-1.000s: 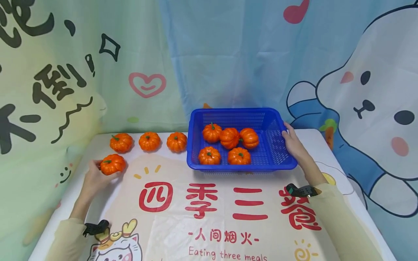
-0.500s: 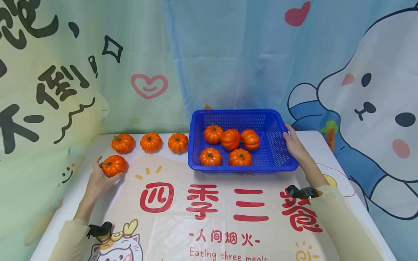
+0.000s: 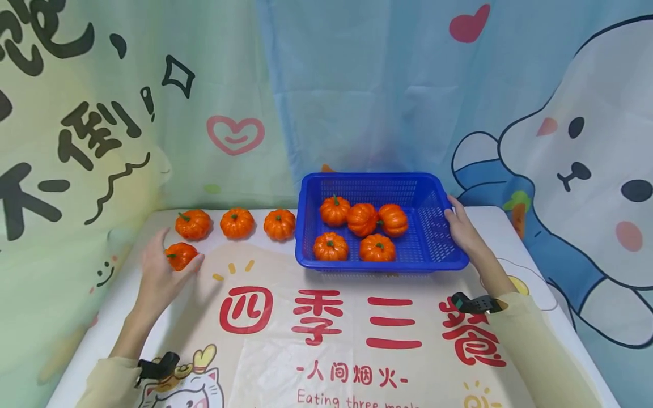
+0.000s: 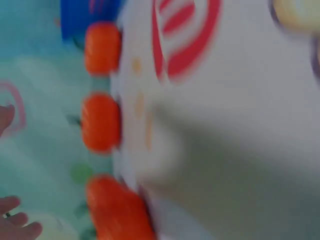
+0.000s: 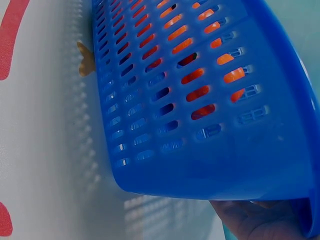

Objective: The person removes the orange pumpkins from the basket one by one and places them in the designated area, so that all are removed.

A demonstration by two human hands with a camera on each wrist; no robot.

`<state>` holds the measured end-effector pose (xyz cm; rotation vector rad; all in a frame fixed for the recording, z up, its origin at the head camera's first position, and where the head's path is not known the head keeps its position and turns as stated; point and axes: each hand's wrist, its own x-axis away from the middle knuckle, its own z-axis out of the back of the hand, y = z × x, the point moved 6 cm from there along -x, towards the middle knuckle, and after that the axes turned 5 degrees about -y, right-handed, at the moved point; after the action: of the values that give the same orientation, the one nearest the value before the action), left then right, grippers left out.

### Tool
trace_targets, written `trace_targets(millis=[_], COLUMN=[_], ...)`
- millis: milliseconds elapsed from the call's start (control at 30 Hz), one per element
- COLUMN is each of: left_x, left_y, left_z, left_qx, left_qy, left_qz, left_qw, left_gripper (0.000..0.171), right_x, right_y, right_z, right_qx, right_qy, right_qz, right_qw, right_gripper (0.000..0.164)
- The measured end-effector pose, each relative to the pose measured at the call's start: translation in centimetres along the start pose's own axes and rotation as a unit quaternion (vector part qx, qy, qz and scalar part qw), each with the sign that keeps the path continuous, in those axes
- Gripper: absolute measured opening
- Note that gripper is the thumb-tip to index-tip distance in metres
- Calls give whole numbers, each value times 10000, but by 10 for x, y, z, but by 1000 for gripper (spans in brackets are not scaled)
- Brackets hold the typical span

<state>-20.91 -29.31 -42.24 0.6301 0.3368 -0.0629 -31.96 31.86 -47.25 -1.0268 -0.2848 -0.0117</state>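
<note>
Left hand [image 3: 162,275], now spread, lifts off a pumpkin [image 3: 181,256] near the left edge of the tabletop [image 3: 118,300]; right hand [image 3: 463,229] still grips the basket [image 3: 382,264].

Your left hand [image 4: 11,229], its thumb [image 4: 5,118] and fingers [image 4: 19,219] apart, appears well away from the blue basket [image 4: 89,12]; blurred orange pumpkins [image 4: 101,122] line up from beside it, red print [image 4: 192,55] near it.

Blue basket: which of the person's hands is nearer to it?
Right. The right hand holds the blue basket at its right end; the left hand is off to its left, by a loose pumpkin.
</note>
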Motion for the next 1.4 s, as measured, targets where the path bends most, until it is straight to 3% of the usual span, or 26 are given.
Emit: trace_targets(millis=[100,300,467,867,1167,1400], left_x=[4,27,44,56,50,44], left_y=[31,85,116,141,167,179], left_z=[-14,-50,-69,-83,-83,-77], left_qx=[362,620,542,568,861,1159], left_qy=[-375,-1484,-1882,-2512,-3171,-3555], left_qz=[-413,-792,-1245,-1434,-1660,-1460], left_qw=[9978,9838,9727,9556,9298,9159], left_gripper=[79,71,64,51,51,49], right_x=[1,5,6,5,5,4], right_y=[0,-1,0,-4,-5,-5], right_z=[2,4,2,1,1,-1], right_qx=[21,41,81,17,9,3], right_qy=[22,52,88,68,75,86], right_qz=[25,74,58,65,79,94], right_qw=[10000,10000,9999,10000,9999,9999], right_gripper=[58,59,59,59,59,59])
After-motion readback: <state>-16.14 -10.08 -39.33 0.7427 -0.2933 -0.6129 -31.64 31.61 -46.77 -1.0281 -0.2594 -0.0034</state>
